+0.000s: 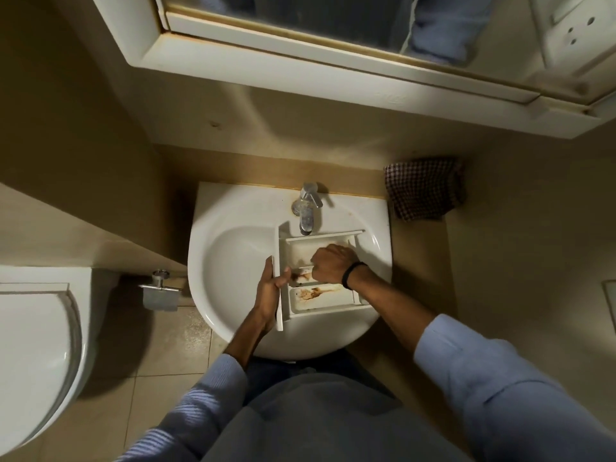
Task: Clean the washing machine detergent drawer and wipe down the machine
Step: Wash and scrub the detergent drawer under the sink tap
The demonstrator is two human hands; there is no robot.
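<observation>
The white detergent drawer (321,303) lies over the white washbasin (233,261), under the chrome tap (307,208). Brown residue stains its near compartment and the middle divider. My left hand (270,291) grips the drawer's front panel at its left edge, thumb over the rim. My right hand (330,263), with a black band at the wrist, is curled into a fist inside the far compartment, knuckles up. Whether it holds anything is hidden.
A checked cloth (425,188) lies on the ledge right of the basin. A toilet (36,345) stands at the left, with a chrome paper holder (159,291) on the wall between. A mirrored cabinet (333,45) hangs above.
</observation>
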